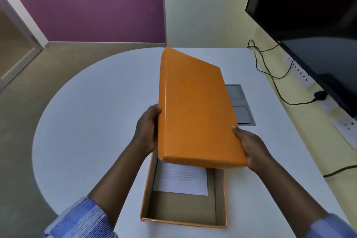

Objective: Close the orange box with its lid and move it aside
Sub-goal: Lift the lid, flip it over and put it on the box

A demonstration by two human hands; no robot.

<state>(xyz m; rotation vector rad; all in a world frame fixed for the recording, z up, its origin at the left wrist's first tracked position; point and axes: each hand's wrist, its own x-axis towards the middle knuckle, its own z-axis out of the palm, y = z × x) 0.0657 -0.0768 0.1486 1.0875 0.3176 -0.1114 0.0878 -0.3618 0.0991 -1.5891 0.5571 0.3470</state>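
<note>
Room: purple wall at far left, cream wall at right, beige floor; dark monitor (309,25) on the right with a black cable (270,75) trailing past a white power strip (301,71).
Surface: pale grey-white surface (92,121), matte, rounded on its left side; a grey recessed hatch (241,106) is set into it, partly hidden behind the lid.
Left hand: left hand (147,129) grips the lid's left long edge — fingers wrapped under and out of sight, thumb lying against the side wall.
Right hand: right hand (249,147) clamps the lid's near right corner, thumb on top, fingers curled beneath. How far they curl cannot be told.
Lid: orange lid (195,108), flat rectangular shell with a smooth, slightly glossy wrap, held in the air above the box. Long axis runs away from the person, skewed a little from the box's axis; far end raised, near end dipping low over the box's far half.
Box: orange box (222,199) stands open on the surface near the person — orange outside, plain brown cardboard inside, long axis pointing away.
Contents: white printed sheet (181,181) lies flat on the box floor, far part covered by the lid.
Sleeves: blue-and-white striped cuffs (81,218) pushed up both forearms.
</note>
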